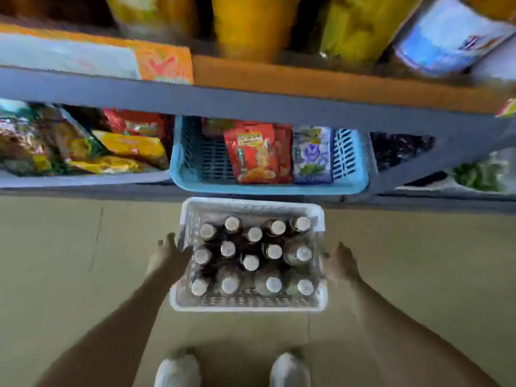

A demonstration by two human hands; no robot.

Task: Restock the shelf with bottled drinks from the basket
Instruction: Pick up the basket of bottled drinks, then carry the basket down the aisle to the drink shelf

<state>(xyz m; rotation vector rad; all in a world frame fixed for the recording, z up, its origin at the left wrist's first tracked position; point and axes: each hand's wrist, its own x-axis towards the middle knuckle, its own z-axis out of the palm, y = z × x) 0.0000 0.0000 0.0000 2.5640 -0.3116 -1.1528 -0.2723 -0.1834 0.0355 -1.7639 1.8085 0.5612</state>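
**Two hands flank a basket of bottles below the shelf**

Fourteen white-capped bottles (250,262) stand upright in a white mesh basket (245,304), packed close in rough rows, their dark bodies mostly hidden under the caps. The basket sits between the person's two hands, low in front of the shelf (251,103).

The left hand (167,254) lies against the basket's left wall, its fingertips up by the rim at the far left corner. Its fingers look fairly straight and close together, but the blur keeps the view from showing whether they curl round the rim. The right hand (342,265) is at the basket's right wall, fingers pointing forward and seemingly extended; whether they touch the wall or hook under the rim cannot be told.

Beyond the fingertips, past the basket's far wall, a blue bin (268,188) sits on the lower level of the shelf, holding a red snack bag (258,155) and a purple packet (312,155). Left of the bin lie yellow and red packets (131,146). Above the shelf's grey front rail, large yellow containers (251,26) stand on the upper level. Near the person's wrists and behind them, two white shoes (178,370) stand on a tan floor (69,275).
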